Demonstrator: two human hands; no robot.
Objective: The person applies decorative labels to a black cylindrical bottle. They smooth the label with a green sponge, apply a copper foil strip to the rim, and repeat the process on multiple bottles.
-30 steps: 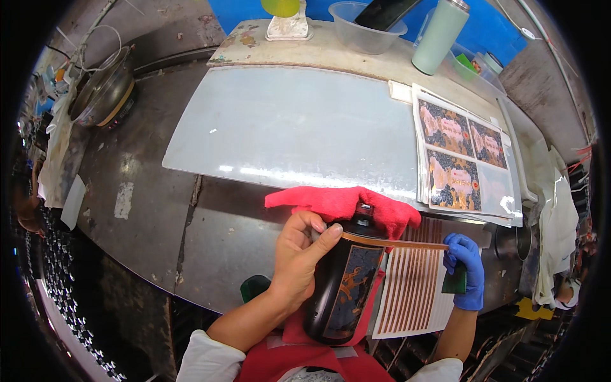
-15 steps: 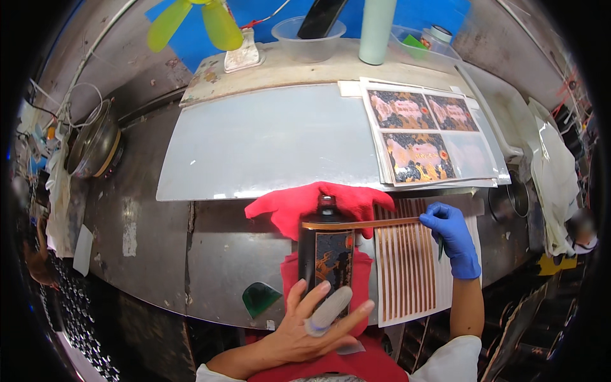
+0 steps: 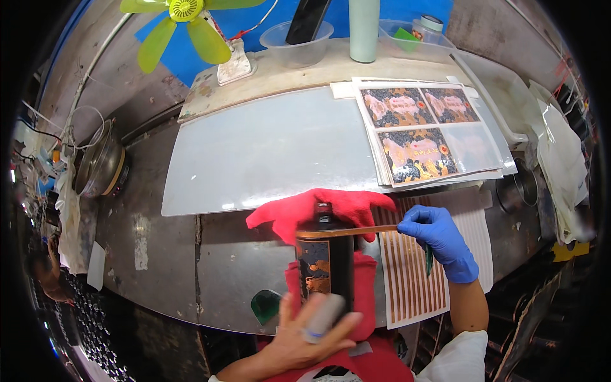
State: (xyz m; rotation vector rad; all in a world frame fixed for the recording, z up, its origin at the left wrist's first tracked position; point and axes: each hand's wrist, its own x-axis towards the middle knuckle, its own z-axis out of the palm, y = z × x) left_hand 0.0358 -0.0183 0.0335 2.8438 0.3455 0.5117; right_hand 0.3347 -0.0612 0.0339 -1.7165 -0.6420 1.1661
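A dark bottle (image 3: 342, 270) with a black and copper patterned label lies on red cloth (image 3: 280, 213), neck pointing away from me. Around its shoulder runs a narrow copper-coloured adhesive strip (image 3: 359, 231), its free length stretching right. My right hand (image 3: 439, 239), in a blue glove, is closed with the strip's end pinched between thumb and forefinger. A dark green flat piece (image 3: 429, 260) sticks out below that hand. My bare left hand (image 3: 312, 334), a grey cover on one finger, is at the bottle's near end, blurred, fingers spread.
A sheet of copper strips (image 3: 414, 280) lies right of the bottle. Beyond is a grey board (image 3: 254, 153) with printed label sheets (image 3: 414, 153). A green plate (image 3: 264, 307) lies near the front edge. Farther back stand a fan (image 3: 186, 9), a plastic bowl (image 3: 299, 51) and a pale flask (image 3: 364, 32).
The bottle has rolled, its label now further left. My right hand has come closer to the bottle and the free strip is shorter. My left hand has shifted on the bottle.
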